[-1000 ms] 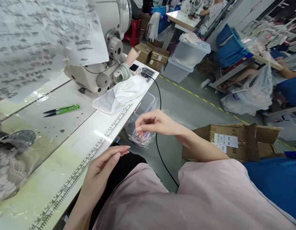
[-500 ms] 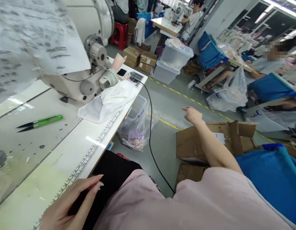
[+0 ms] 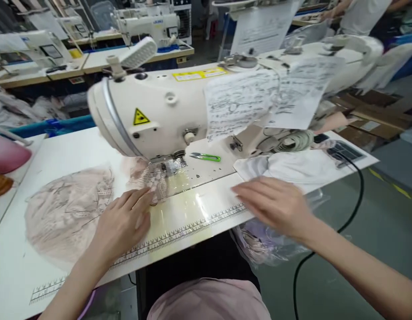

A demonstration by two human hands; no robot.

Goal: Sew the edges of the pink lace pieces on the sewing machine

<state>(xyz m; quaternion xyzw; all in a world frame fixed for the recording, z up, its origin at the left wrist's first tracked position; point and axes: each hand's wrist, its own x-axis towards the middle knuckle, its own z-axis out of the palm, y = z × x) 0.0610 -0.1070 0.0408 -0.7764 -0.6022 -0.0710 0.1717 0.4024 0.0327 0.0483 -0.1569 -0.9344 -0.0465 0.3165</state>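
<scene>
My left hand (image 3: 122, 224) lies flat on the white table (image 3: 59, 151), fingers stretched out and touching a strip of pale lace (image 3: 152, 180) that runs under the foot of the white sewing machine (image 3: 152, 111). A heap of beige lace fabric (image 3: 64, 211) lies just left of that hand. My right hand (image 3: 274, 204) hovers over the table's front edge near the printed ruler (image 3: 179, 233), fingers extended and somewhat blurred, holding nothing. Green thread snips (image 3: 206, 156) lie behind it beside the machine.
White cloth (image 3: 292, 166) and a coil of cord (image 3: 294, 141) sit at the table's right end. Handwritten paper sheets (image 3: 259, 98) hang on the machine. A black cable (image 3: 346, 222) drops to the floor beside a plastic bag (image 3: 269, 244). Other sewing stations stand behind.
The view has swung left from the floor and boxes back to the machine. My right hand has come from the cardboard box to the table edge; my left hand moved up onto the lace.
</scene>
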